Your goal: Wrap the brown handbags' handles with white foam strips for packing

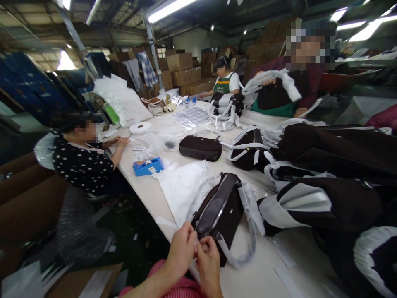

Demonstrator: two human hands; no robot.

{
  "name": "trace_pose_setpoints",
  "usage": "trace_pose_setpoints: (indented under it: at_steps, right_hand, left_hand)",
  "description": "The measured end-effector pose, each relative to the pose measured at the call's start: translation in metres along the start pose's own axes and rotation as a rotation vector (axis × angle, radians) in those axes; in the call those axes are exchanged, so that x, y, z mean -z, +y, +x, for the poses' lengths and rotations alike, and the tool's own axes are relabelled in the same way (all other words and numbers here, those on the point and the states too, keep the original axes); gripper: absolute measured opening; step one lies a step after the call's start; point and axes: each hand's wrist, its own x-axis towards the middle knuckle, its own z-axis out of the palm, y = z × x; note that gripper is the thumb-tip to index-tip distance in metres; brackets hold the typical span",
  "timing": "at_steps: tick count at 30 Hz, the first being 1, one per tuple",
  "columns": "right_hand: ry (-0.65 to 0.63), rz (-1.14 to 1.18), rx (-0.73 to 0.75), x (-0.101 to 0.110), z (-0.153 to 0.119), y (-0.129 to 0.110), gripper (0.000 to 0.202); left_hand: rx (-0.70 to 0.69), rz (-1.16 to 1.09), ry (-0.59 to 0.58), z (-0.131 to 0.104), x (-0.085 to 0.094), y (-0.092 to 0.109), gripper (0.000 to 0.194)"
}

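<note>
A dark brown handbag (231,213) stands near the table's front edge, its handles wrapped in clear and white plastic. At the bag's near end, my left hand (182,246) and my right hand (208,258) meet with fingers pinched together. What the fingertips hold is too small to make out, close to the zipper end and a handle ring. White wrapping sheet (182,186) lies flat on the table to the left of the bag.
On the table (145,194) are a blue tape dispenser (148,166), a white roll (139,127) and another dark bag (200,147). Dark bags with wrapped handles crowd the right side. One person sits at left; two others are across the table.
</note>
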Motion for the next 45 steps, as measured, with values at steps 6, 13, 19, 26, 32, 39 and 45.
trace_pose_setpoints:
  at_steps: [6, 13, 19, 26, 32, 39, 45]
  right_hand:
    - [-0.342, -0.513, 0.072, 0.025, 0.008, -0.026, 0.046]
    - [-0.688, -0.905, 0.607, 0.018, 0.036, -0.125, 0.026]
    - [-1.088, -1.261, 0.469, -0.021, 0.069, -0.144, 0.032]
    - [-1.464, -1.617, 0.704, -0.053, 0.078, -0.141, 0.035]
    - [-1.569, -1.669, 0.748, -0.054, 0.080, -0.154, 0.046]
    - [-1.204, -1.697, 1.222, -0.012, 0.061, -0.119, 0.021]
    - [-0.964, -1.507, 1.497, 0.008, 0.064, -0.090, 0.015]
  left_hand:
    - [-0.098, 0.417, 0.134, -0.005, 0.006, -0.009, 0.019]
    - [-0.518, 0.702, 0.346, -0.011, -0.009, -0.040, 0.022]
    - [-0.761, 0.844, 0.489, -0.013, -0.016, -0.045, 0.024]
    - [-0.621, 0.758, 0.312, -0.020, -0.015, -0.038, 0.023]
    - [-0.011, 0.317, 0.142, -0.015, 0.012, -0.003, 0.017]
    - [0.119, -0.034, 0.080, -0.010, 0.019, 0.014, 0.014]
    - [0.405, -0.358, 0.223, -0.010, -0.002, 0.001, 0.010]
